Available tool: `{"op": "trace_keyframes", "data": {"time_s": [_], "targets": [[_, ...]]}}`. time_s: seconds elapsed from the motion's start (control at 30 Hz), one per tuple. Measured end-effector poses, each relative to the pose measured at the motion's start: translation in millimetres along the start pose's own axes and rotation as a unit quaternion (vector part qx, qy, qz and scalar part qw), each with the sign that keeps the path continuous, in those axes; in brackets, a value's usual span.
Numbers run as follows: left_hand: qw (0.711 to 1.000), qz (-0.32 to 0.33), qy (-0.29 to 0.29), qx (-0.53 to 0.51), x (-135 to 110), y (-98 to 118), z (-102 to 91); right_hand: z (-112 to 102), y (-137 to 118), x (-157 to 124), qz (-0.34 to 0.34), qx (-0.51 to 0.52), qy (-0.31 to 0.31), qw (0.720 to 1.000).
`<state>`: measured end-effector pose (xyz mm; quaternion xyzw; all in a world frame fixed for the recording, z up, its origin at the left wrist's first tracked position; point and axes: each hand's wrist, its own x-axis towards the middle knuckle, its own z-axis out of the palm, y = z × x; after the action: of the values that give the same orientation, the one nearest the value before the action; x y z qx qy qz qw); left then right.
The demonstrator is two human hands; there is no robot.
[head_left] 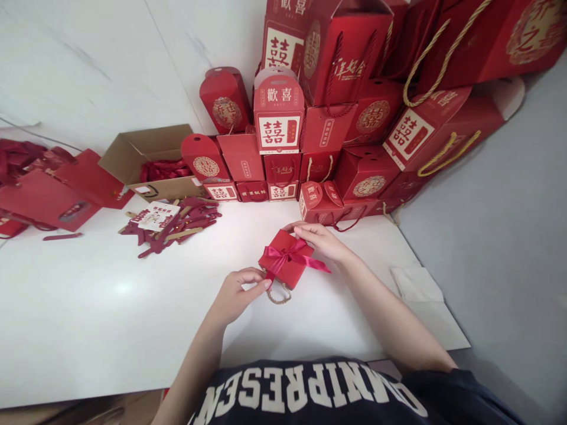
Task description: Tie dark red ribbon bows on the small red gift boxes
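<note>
A small red gift box (296, 275) is between my hands just above or on the white table. A shiny crimson ribbon (305, 260) is tied in a bow across its top, one tail trailing to the right. From the box's near side hangs a twisted gold cord handle (280, 301). My left hand (243, 290) grips the near left corner, its thumb by the other ribbon tail. At the far right edge, my right hand (319, 239) is closed on the box, thumb near the ribbon; some of its fingers are hidden.
Stacked red gift boxes (279, 112) with cord handles line the back and right. At the left are a pile of dark red and gold strips (177, 227) under a white card (158, 216), an open cardboard box (172, 190) of red ribbon, and red bags (53, 192).
</note>
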<state>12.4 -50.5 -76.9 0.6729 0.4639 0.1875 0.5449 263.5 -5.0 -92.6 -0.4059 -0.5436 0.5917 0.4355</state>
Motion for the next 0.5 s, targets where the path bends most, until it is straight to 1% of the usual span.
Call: {"op": "trace_keyframes", "data": {"time_s": [0.1, 0.13, 0.17, 0.2, 0.23, 0.3, 0.33, 0.37, 0.43, 0.5], "targets": [[0.99, -0.04, -0.111, 0.081, -7, 6, -12.5, -5, -7, -8, -0.002, -0.02, 0.044, 0.999], [0.983, -0.057, -0.132, 0.113, -9, 8, -18.5, -8, -11, -12, -0.009, -0.042, 0.063, 0.997], [0.978, -0.07, -0.133, 0.144, -11, 9, -24.8, -11, -13, -17, -0.017, -0.067, 0.08, 0.994], [0.976, -0.081, -0.113, 0.169, -13, 10, -30.8, -14, -16, -23, -0.022, -0.093, 0.094, 0.991], [0.975, -0.085, -0.077, 0.189, -14, 11, -36.1, -16, -17, -29, -0.02, -0.118, 0.103, 0.987], [0.976, -0.076, 0.018, 0.202, -13, 13, -41.8, -18, -18, -41, 0.001, -0.164, 0.12, 0.979], [0.976, -0.064, 0.061, 0.197, -12, 14, -41.3, -18, -18, -46, 0.015, -0.185, 0.128, 0.974], [0.976, -0.047, 0.096, 0.189, -11, 15, -38.0, -16, -16, -51, 0.027, -0.205, 0.133, 0.969], [0.974, -0.004, 0.144, 0.175, -9, 17, -23.6, -10, -13, -57, 0.041, -0.236, 0.125, 0.963], [0.966, 0.036, 0.184, 0.178, -9, 16, -1.2, -2, -7, -59, 0.042, -0.223, 0.077, 0.971]]}}
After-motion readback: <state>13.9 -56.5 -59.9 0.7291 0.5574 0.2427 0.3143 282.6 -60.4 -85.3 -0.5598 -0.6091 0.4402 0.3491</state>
